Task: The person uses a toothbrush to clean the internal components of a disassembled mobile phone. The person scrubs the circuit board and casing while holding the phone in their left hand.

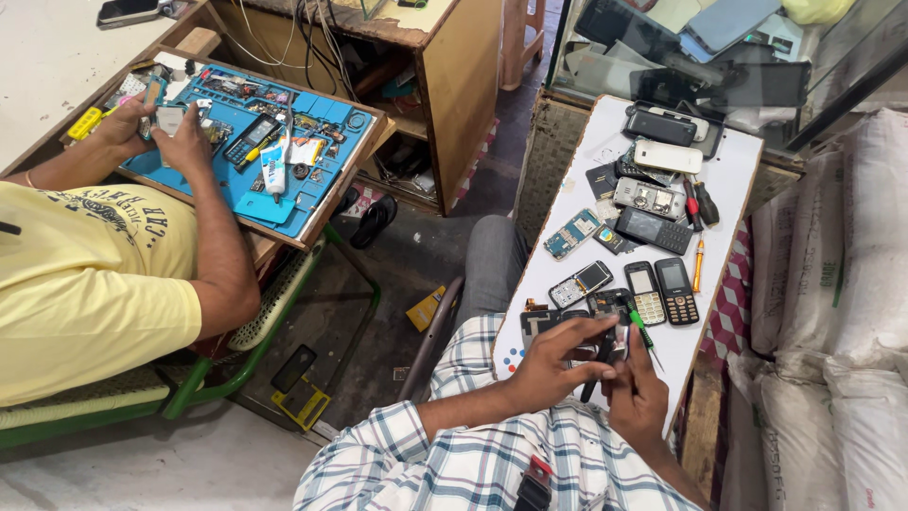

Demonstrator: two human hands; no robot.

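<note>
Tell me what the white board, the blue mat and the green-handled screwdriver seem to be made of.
White board: probably laminated wood, going by its glossy white top and brown edge.
Blue mat: looks like soft matte rubber or silicone with moulded compartments.
Green-handled screwdriver: translucent green plastic handle; the thin shaft seems to be metal.

Bright, even daylight fills the scene, with only soft shadows. The view is sharp in the middle. Straight lines bow slightly at the edges.

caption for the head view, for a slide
Both hands, left hand and right hand, grip a dismantled phone over a white board.
</note>
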